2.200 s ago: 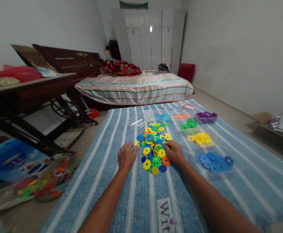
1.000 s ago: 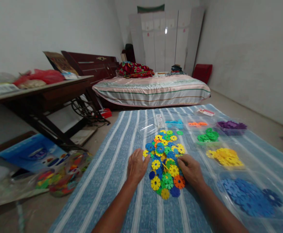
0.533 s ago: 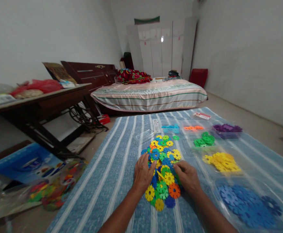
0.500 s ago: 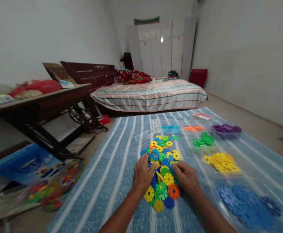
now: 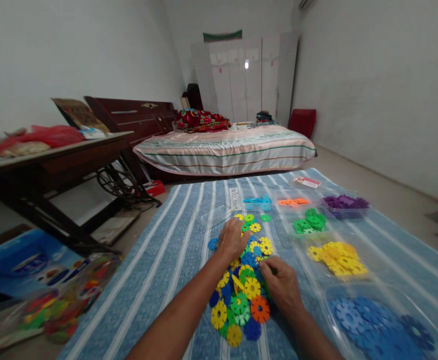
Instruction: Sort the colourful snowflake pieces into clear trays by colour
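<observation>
Plastic notched discs, shaped like snowflakes or gears, lie in a mixed heap of yellow, green, blue and orange (image 5: 240,306) on a striped blue cloth (image 5: 158,260). My left hand (image 5: 232,241) reaches over the heap's far left part, thumb apart from the fingers; its fingertips are partly hidden. At the right edge of the heap my right hand (image 5: 282,283) is curled, thumb and fingers pressed together. Whatever may be between them cannot be made out. Close to it are a yellow disc (image 5: 266,245) and, nearer me, an orange disc (image 5: 260,309).
Clear trays on the right hold sorted discs: dark blue (image 5: 376,320), yellow (image 5: 341,258), green (image 5: 311,222), purple (image 5: 345,202), orange (image 5: 293,202) and light blue (image 5: 257,200). A transparent lid (image 5: 214,216) lies behind the heap. Beyond the cloth stands a bed (image 5: 226,150).
My left hand has moved forward and slightly right, over the far part of the heap. My right hand stays curled at the heap's right edge. The view has shifted slightly.
</observation>
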Available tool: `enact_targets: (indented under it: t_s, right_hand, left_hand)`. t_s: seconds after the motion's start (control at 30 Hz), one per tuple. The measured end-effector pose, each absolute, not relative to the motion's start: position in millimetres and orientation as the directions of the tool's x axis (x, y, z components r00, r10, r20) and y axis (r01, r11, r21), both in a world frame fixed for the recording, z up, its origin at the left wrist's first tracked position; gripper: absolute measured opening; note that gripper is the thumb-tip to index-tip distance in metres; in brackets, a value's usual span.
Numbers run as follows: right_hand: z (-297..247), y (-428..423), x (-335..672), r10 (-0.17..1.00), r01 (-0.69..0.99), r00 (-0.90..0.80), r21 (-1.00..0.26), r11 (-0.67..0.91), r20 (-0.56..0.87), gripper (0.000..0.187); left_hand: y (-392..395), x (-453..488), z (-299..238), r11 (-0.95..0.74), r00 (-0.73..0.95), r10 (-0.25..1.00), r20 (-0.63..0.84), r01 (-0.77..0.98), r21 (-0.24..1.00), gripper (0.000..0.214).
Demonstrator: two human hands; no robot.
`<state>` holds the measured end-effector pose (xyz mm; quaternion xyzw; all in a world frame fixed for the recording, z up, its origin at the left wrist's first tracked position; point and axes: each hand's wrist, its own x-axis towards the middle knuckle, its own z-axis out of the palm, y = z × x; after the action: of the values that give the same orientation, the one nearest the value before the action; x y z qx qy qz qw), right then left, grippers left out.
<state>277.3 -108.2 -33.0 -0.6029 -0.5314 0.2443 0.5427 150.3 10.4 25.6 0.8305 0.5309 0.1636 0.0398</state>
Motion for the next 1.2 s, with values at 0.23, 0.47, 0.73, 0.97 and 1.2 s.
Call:
enact_targets:
  t_s: [0.23,0.47,0.73,0.97,1.2]
  right_hand:
    - [-34.2,-107.6,274.8,0.902,0.364,0.321,-0.917,0.164,0.289,0.033]
    - [-33.8,-107.8,272.6,0.902,0.363,0.316,-0.916,0.171,0.293,0.034]
    - [-31.9,-106.8,271.6,0.882,0.307,0.377,-0.937,0.167,0.281,0.032]
    - [-31.8,-107.5,272.7,0.882,0.301,0.387,-0.941,0.154,0.268,0.032]
    - [-33.5,-107.7,274.5,0.893,0.305,0.368,-0.941,0.150,0.261,0.033]
  left_hand:
    - [47.4,182.8,30.9,-0.331,0.347,0.935,-0.079,0.930,0.159,0.052]
    - [44.2,173.9,25.9,-0.385,0.399,0.904,-0.152,0.916,0.113,0.056]
    - [20.8,156.8,43.7,-0.530,0.534,0.821,-0.203,0.844,0.080,0.042]
    - [21.3,194.4,51.7,-0.579,0.586,0.802,-0.113,0.810,0.093,0.034]
    - [44.4,228.1,39.1,-0.599,0.618,0.767,-0.174,0.786,0.151,0.052]
